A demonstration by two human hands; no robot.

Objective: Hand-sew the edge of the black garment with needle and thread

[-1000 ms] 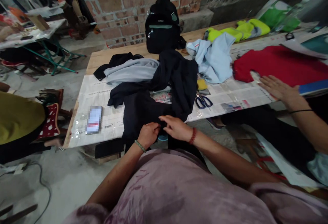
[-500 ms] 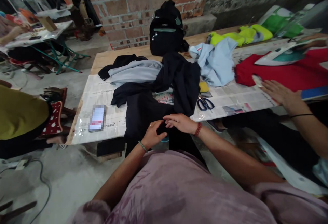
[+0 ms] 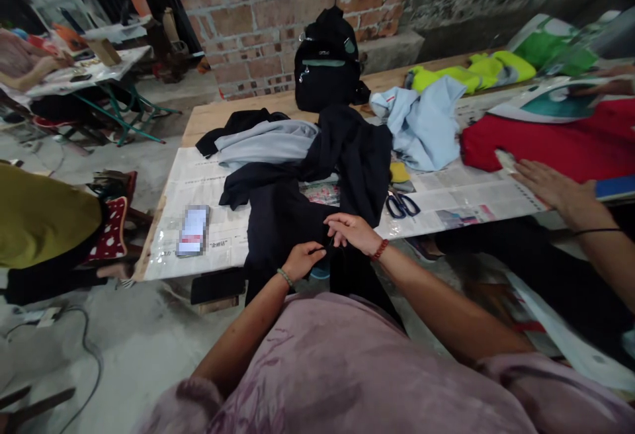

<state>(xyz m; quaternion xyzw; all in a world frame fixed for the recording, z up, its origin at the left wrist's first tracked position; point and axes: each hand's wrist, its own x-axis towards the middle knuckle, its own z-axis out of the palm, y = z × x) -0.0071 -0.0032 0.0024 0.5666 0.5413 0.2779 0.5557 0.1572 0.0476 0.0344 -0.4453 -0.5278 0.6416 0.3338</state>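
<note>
A dark navy garment (image 3: 282,222) lies bunched over the table's front edge and hangs toward my lap. My left hand (image 3: 302,260) is at its hanging part, thumb and forefinger pinched on a bit of the dark cloth. Just to the right and slightly higher, my right hand (image 3: 353,230) has its fingers bent and drawn together over the same cloth. Whatever sits between those fingertips is too small and dark to make out. Dark-handled scissors (image 3: 403,205) rest on the newspaper to the right of my right hand.
A phone (image 3: 193,230) lies on the left newspaper. Behind are a grey cloth (image 3: 270,141), a black backpack (image 3: 327,63) and a light blue garment (image 3: 421,123). At right, a co-worker's hand (image 3: 550,186) touches red cloth (image 3: 550,146) beneath an iron (image 3: 550,103).
My left thumb and forefinger have closed into a pinch. The right fingers, stretched out before, are now bent. The co-worker's iron has shifted slightly on the red cloth.
</note>
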